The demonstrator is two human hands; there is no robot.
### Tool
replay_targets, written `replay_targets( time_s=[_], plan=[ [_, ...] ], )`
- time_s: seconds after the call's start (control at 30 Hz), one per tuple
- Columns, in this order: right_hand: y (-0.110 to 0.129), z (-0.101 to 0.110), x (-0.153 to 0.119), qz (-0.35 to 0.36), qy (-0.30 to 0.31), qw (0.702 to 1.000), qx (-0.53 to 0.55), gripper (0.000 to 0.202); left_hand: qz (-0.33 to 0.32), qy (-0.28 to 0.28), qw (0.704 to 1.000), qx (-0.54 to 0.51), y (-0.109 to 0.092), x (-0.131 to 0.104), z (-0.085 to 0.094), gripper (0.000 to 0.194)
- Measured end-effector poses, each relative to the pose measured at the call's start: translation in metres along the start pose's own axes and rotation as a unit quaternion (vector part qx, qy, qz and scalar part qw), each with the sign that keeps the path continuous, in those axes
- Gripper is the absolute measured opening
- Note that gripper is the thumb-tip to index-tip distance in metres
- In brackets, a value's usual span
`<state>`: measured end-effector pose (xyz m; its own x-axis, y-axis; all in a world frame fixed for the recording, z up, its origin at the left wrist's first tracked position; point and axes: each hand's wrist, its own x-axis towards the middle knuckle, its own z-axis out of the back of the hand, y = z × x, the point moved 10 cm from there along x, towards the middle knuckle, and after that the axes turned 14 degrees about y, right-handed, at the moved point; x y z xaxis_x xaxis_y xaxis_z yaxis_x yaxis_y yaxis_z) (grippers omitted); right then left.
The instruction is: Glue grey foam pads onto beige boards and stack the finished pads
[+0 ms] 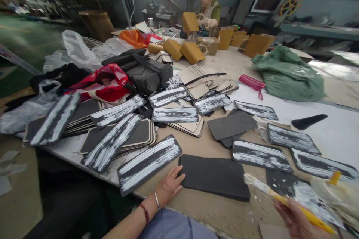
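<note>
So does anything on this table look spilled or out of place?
Possibly a spill: white smears blotch the dark sheet beyond the right hand, looking messy against the lengthwise streaks on the panels.

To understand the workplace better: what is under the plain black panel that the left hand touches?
Brown table surface shows around the plain black panel, at whose left end the left hand rests; what lies directly beneath is covered.

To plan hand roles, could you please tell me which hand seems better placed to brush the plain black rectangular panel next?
Probably the right hand: it grips the yellow-handled, pale-bristled brush, its tip by the right end of the panel, while the left hand touches the left end.
</note>
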<state>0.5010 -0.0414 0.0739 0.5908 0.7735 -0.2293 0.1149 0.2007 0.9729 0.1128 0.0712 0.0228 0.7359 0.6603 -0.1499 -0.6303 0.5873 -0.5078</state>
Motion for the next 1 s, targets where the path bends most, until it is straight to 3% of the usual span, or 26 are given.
replay_targets(
  time_s=[0.07, 0.17, 0.23, 0.3, 0.5, 0.67, 0.77, 1.0],
  plan=[
    [-0.013, -0.066, -0.022, -0.055, 0.010, 0.995, 0.080, 0.030, -0.021, -0.007, 1.000, 0.004, -0.001, -0.001, 0.001, 0.039],
    [-0.021, -0.162, -0.034, -0.097, 0.070, 0.985, 0.123, 0.033, -0.044, -0.014, 0.999, 0.000, -0.001, -0.001, 0.004, 0.037],
    [-0.024, -0.200, -0.037, -0.109, 0.090, 0.982, 0.125, 0.035, -0.054, -0.016, 0.998, -0.008, -0.001, -0.001, 0.006, 0.037],
    [-0.029, -0.220, -0.037, -0.115, 0.098, 0.981, 0.118, 0.037, -0.058, -0.013, 0.998, -0.012, 0.000, 0.000, 0.007, 0.037],
    [-0.048, -0.239, -0.039, -0.124, 0.111, 0.982, 0.093, 0.038, -0.061, 0.008, 0.998, -0.012, 0.002, 0.002, 0.005, 0.039],
    [-0.055, -0.242, -0.038, -0.110, 0.110, 0.986, 0.056, 0.040, -0.069, 0.015, 0.997, -0.031, 0.002, 0.004, 0.007, 0.038],
    [-0.053, -0.229, -0.035, -0.090, 0.092, 0.991, 0.021, 0.041, -0.072, 0.009, 0.996, -0.048, 0.004, 0.004, 0.010, 0.036],
    [-0.049, -0.174, -0.023, -0.068, 0.031, 0.997, -0.006, 0.042, -0.068, -0.014, 0.996, -0.048, 0.006, 0.002, 0.011, 0.036]
  ],
)
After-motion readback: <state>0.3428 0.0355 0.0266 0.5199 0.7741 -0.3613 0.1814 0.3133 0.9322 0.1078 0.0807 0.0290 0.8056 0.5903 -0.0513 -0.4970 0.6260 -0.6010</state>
